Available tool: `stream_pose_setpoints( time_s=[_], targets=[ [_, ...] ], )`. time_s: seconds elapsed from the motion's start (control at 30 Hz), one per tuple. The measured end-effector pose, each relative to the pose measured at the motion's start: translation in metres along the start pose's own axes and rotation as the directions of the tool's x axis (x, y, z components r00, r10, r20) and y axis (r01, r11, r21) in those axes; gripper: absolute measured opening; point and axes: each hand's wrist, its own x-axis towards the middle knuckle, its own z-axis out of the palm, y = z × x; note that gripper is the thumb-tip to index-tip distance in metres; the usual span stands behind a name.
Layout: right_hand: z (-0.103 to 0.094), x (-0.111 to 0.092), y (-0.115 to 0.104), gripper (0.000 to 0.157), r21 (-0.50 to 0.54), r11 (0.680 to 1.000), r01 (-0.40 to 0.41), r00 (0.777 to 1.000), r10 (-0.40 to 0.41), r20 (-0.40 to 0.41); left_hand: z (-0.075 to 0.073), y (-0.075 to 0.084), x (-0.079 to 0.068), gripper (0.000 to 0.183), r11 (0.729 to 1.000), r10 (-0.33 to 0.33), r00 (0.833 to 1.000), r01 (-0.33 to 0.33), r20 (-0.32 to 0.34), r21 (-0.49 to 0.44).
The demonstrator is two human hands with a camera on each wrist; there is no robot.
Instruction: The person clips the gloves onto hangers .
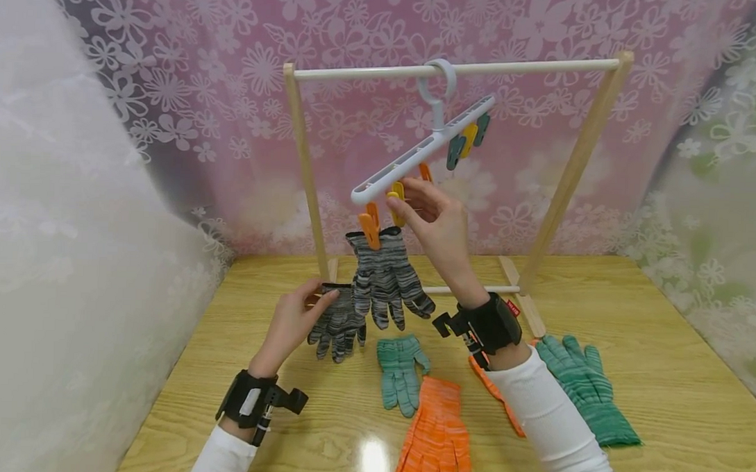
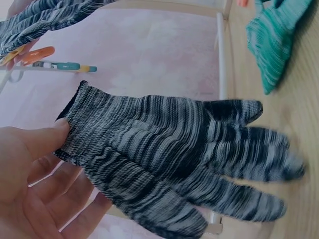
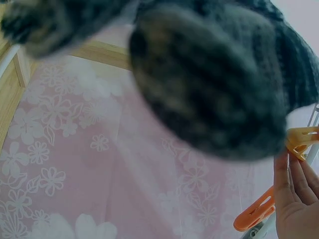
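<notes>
My left hand (image 1: 289,324) pinches the cuff of a black-and-grey knit glove (image 2: 144,139), its fingers pointing down toward the table in the head view. A second black-and-grey glove (image 1: 386,274) hangs from the white clip hanger (image 1: 402,160), held at its cuff by an orange clothespin (image 1: 370,227). My right hand (image 1: 437,228) grips a yellow clothespin (image 1: 396,200) beside it, thumb and fingers on its handles. Whether that yellow clothespin bites the cuff cannot be made out. In the right wrist view the hanging glove is a blur close to the camera.
The hanger hooks over the white bar (image 1: 534,66) of a wooden-legged rack. Another orange clothespin (image 1: 425,172) and several teal and yellow ones (image 1: 469,138) sit along it. On the table (image 1: 673,385) lie green gloves (image 1: 401,376), one partly near my right sleeve, and orange gloves (image 1: 436,432).
</notes>
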Motion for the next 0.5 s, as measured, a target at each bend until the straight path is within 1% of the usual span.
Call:
stream_pose_setpoints(
  time_s=[0.07,0.23,0.33,0.43,0.5],
  targets=[
    [-0.001,-0.001,0.000,0.039,-0.004,1.000,0.009,1.000,-0.009,-0.003,0.000,0.002,0.003,0.028,1.000,0.013,1.000,-0.014,-0.015,-0.012],
    [-0.002,-0.001,0.000,0.039,-0.011,1.000,0.017,1.000,-0.017,-0.008,-0.001,0.008,0.008,0.029,0.999,0.043,0.998,-0.044,-0.037,-0.026],
    [-0.003,0.000,-0.001,0.039,-0.021,1.000,0.012,1.000,-0.011,0.004,-0.003,0.012,0.011,0.033,0.998,0.041,0.999,-0.042,-0.034,-0.046],
    [-0.004,0.001,-0.002,0.040,-0.039,0.999,0.001,1.000,0.000,0.029,-0.003,0.014,0.014,0.038,0.998,0.023,0.999,-0.025,-0.027,-0.064],
    [-0.005,0.002,-0.003,0.041,-0.052,0.999,-0.007,0.999,0.009,0.046,-0.003,0.016,0.018,0.037,0.997,0.019,0.999,-0.021,-0.029,-0.078]
  ],
)
